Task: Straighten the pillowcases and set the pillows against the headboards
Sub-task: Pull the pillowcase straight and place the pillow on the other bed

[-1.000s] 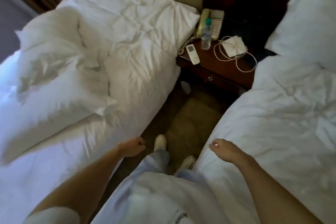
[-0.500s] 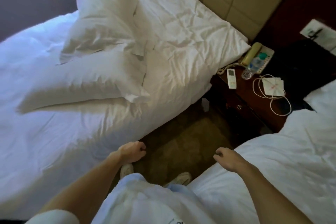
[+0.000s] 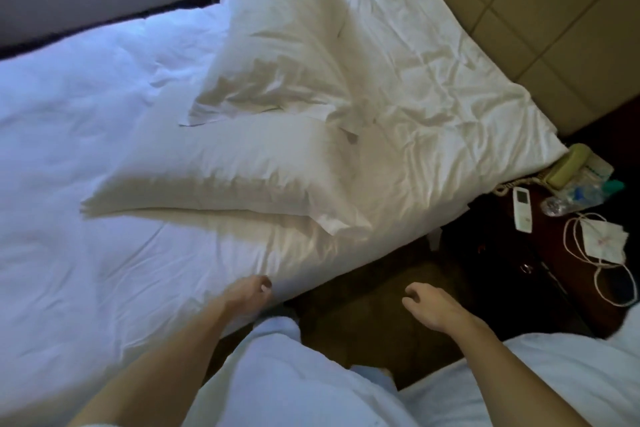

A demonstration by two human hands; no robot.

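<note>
Two white pillows lie in the middle of the left bed [image 3: 86,156], away from the padded beige headboard [image 3: 540,17]. The near pillow [image 3: 221,170] lies flat and lengthwise. The far pillow [image 3: 277,55] rests partly on it, its pillowcase wrinkled with a loose flap at the lower end. My left hand [image 3: 247,293] is at the bed's near edge, fingers curled, holding nothing. My right hand [image 3: 433,305] hovers over the floor gap between the beds, fingers loosely apart and empty. Both hands are well short of the pillows.
A dark wooden nightstand [image 3: 502,253] stands right of the bed with a phone [image 3: 568,170], a remote [image 3: 522,204], a water bottle [image 3: 581,194], and a white cable with a packet [image 3: 602,239]. A second bed's white cover [image 3: 554,374] shows at lower right. Carpet floor [image 3: 363,305] lies between.
The view has swung left toward the left bed, so the pillows sit more central. My left hand has reached the bed's edge; my right hand has left the right bed.
</note>
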